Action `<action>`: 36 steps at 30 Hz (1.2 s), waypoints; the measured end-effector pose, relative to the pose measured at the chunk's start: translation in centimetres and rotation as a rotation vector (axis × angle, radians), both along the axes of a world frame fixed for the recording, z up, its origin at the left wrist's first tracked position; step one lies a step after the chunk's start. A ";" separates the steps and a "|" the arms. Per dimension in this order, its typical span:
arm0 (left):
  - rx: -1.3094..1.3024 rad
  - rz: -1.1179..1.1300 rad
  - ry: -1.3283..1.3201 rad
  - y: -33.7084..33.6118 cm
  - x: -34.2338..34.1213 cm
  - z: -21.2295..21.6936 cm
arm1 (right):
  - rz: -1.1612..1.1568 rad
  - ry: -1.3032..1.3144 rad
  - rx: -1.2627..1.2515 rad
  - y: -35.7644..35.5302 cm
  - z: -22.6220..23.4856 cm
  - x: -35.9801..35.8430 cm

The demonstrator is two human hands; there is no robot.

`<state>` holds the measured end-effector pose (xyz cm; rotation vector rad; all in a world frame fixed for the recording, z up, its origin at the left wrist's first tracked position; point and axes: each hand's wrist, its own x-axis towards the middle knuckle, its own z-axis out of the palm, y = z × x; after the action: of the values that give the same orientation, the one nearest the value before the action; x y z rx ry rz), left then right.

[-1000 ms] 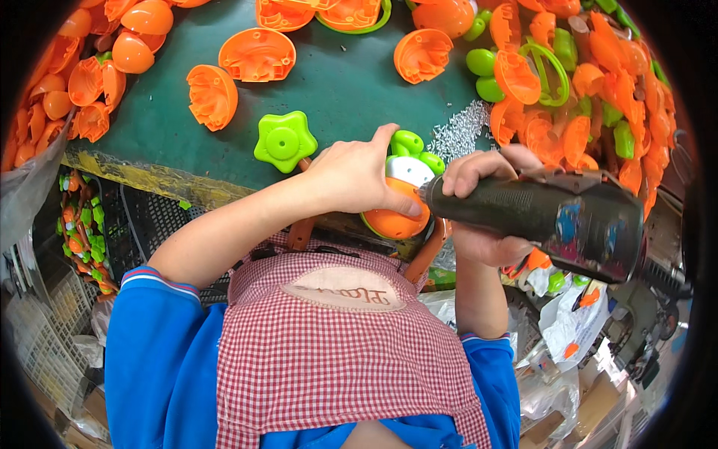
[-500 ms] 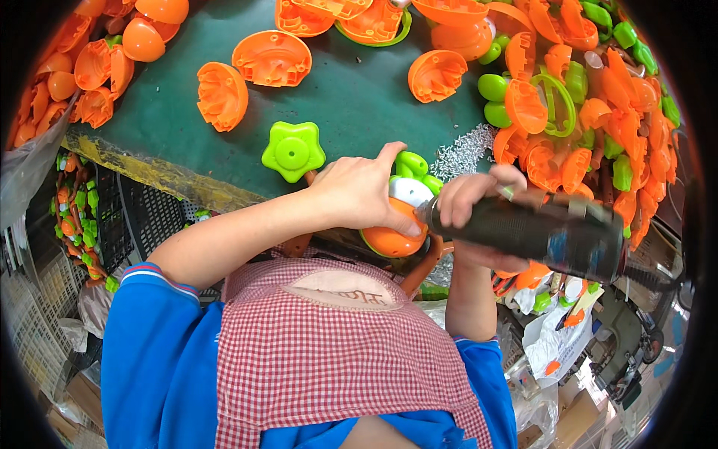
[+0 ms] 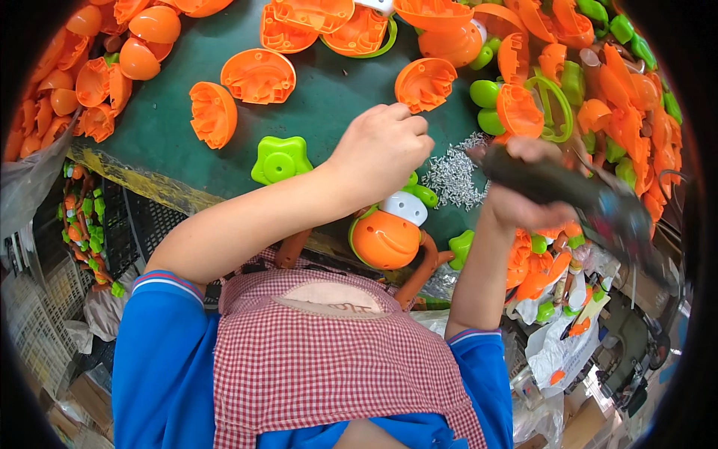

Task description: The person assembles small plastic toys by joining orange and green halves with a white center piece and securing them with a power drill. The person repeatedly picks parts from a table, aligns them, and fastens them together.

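In front of my apron lies a toy figure with a round orange face, a white eye piece, green parts on top and brown limbs. My left hand is closed above it, no longer touching the face; its fingertips are hidden. My right hand grips a black electric screwdriver, blurred by motion and held right of the toy. Between the hands a heap of small silver screws lies on the green tabletop. A green star-shaped piece sits left of my left forearm.
Orange half shells lie across the table's far part. Large piles of orange shells and green parts rise at the right, with another orange pile at the far left. The table's worn yellow edge runs beside a black crate.
My left hand has let go of the toy and moved up and away from it. The screwdriver has been drawn off the toy to the right, and the toy's face has turned into view.
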<state>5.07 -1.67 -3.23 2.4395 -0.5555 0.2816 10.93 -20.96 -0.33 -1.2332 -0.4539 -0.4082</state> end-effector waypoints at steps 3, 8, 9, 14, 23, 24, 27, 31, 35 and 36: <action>-0.214 -0.031 -0.074 -1.2 0.1 0.2 | 0.213 -0.023 0.151 0.0 4.0 -3.3; -0.170 -0.203 -0.108 -0.7 -2.0 0.6 | 0.247 -0.061 0.049 -0.8 4.9 -6.3; -0.171 -0.216 -0.127 -0.6 -2.4 0.7 | 0.251 -0.044 0.067 -0.7 5.0 -7.0; -0.260 -0.261 -0.068 -1.1 -3.1 2.1 | 0.232 -0.030 0.120 -0.3 5.0 -8.5; -0.271 -0.269 -0.061 -0.9 -4.0 1.7 | 0.291 -0.073 0.077 -0.6 5.6 -9.5; -0.293 -0.284 -0.049 -1.0 -4.0 1.8 | 0.253 -0.052 0.137 -0.5 5.5 -9.9; -0.110 -0.268 0.019 -0.9 -4.9 2.1 | 0.194 0.008 0.220 -0.4 5.3 -10.4; -0.300 -0.159 0.228 -1.4 -7.5 3.1 | 0.175 0.050 0.144 -0.9 5.3 -11.3; -0.086 -0.206 0.231 -1.3 -8.2 1.3 | 0.151 0.054 0.116 -0.9 4.8 -12.3; -0.061 -0.208 0.228 -1.3 -8.2 1.3 | 0.160 0.054 0.097 -0.7 4.4 -12.4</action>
<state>-3.18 -2.98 -1.88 2.2919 -0.6808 -0.0648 -1.44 -21.71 4.11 -1.1030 -0.4769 -0.2570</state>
